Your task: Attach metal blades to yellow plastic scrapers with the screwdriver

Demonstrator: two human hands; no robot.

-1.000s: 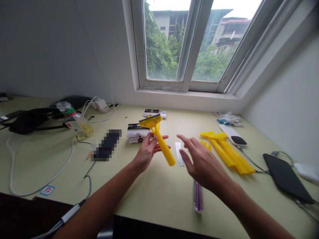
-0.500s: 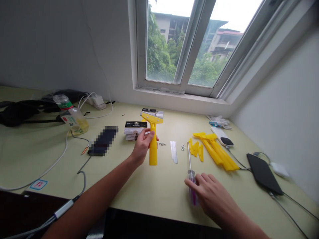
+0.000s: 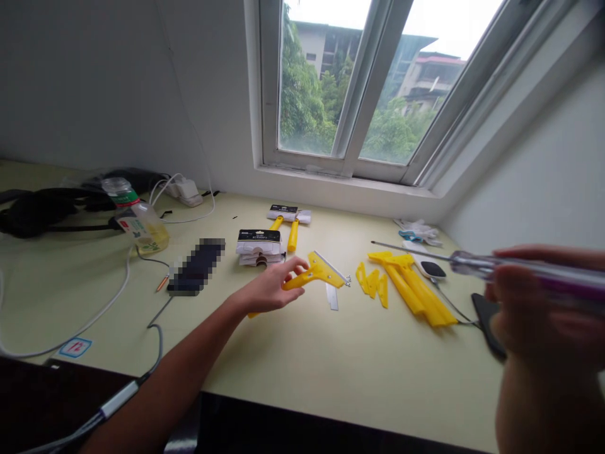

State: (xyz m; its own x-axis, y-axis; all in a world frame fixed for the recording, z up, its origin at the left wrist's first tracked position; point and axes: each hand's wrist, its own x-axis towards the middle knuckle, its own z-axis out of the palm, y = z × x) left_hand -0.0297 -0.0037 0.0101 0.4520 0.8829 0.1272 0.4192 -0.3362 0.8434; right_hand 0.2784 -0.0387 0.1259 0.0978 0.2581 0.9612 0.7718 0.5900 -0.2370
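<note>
My left hand [image 3: 271, 287] grips the handle of a yellow scraper [image 3: 319, 271], whose head points right and carries a metal blade along its edge. Below that head, partly covered, lie flat metal blades [image 3: 333, 297]. Small screws [image 3: 348, 281] sit just past the scraper's tip. At the right, raised close to the camera and blurred, my right hand [image 3: 543, 321] is closed round a screwdriver [image 3: 472, 263] with a clear and purple handle, its shaft pointing left. Yellow blade covers [image 3: 372, 282] and yellow scraper handles [image 3: 401, 284] rest on the table between the hands.
Boxed packages [image 3: 258, 246] and yellow handles [image 3: 293, 234] lie behind my left hand. A bottle [image 3: 142, 227], cables and a pixelated dark device [image 3: 196, 268] stand left. Right are a white device [image 3: 425, 260], a black phone [image 3: 486, 325] and gloves [image 3: 418, 231]. The table's front edge [image 3: 331, 419] is near.
The scraper has turned from upright to lying sideways, head to the right. My right hand has lifted the screwdriver off the table, up and to the right, close to the camera.
</note>
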